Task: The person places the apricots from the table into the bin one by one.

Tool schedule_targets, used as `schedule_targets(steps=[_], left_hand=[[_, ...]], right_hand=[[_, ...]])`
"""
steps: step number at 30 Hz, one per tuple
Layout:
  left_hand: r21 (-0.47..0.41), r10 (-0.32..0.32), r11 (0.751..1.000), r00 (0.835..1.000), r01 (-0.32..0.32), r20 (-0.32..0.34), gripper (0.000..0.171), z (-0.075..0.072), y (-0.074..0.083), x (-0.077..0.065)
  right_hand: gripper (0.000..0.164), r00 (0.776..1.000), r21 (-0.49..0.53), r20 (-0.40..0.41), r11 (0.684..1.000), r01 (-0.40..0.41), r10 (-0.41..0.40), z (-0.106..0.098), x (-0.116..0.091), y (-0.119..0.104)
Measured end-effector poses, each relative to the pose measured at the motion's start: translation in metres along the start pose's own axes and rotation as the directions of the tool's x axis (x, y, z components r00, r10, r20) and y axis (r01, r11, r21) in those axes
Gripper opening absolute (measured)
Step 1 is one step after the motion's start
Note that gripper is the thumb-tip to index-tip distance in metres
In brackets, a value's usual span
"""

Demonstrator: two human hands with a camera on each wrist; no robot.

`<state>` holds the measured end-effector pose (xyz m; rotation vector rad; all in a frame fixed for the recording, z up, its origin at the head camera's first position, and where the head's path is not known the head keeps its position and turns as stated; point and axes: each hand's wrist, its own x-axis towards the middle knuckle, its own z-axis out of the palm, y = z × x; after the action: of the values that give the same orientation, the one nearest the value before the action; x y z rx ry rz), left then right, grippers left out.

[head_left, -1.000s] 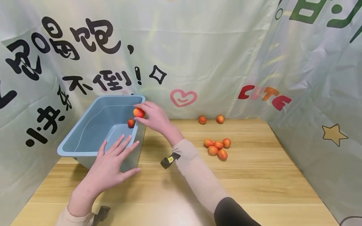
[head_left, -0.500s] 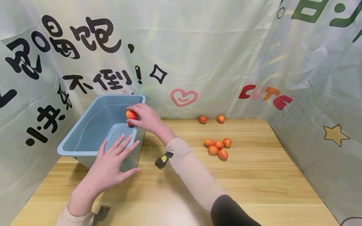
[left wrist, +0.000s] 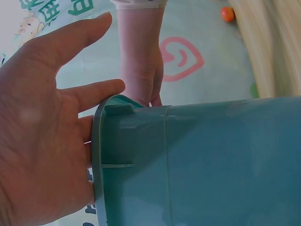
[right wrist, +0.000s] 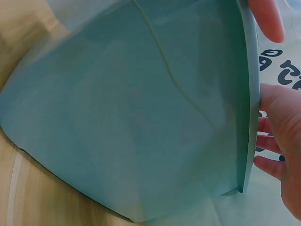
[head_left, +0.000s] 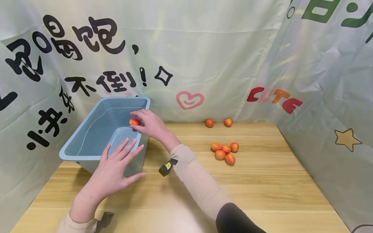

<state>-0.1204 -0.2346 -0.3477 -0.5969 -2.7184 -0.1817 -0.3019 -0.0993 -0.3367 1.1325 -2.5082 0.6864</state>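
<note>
I judge the tomato (head_left: 134, 122) inside the bin (head_left: 80, 158) light, slick: pinch its sides. Right hand (head_left: 153, 125) gapes, seemingly loose; left hand (head_left: 112, 174) splays at the rim.

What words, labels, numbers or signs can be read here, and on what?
"CUTE": on the fabric backdrop.
"喝饱,": backdrop, upper left; characters before it cut off.
"快乐不倒!": backdrop, below that.
Green characters, same backdrop: cut off, unreadable.
Yellow label on the wrist device: too small.
</note>
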Motion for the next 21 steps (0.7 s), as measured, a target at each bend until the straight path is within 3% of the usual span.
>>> schedule_targets(steps=[15,21], left_hand=[[0.004,0.003,1.0,1.0,-0.003,-0.01,0.086,0.0,0.0,0.0],[0.003,-0.003,1.0,1.0,0.003,0.007,0.086,0.0,-0.001,0.0]], right_hand=[[0.049,0.998,0.089,-0.048,0.995,-0.037,0.041,-0.004,-0.014,0.006],[0.049,0.997,0.075,-0.057,0.996,-0.05,0.054,-0.009,-0.024,0.01]])
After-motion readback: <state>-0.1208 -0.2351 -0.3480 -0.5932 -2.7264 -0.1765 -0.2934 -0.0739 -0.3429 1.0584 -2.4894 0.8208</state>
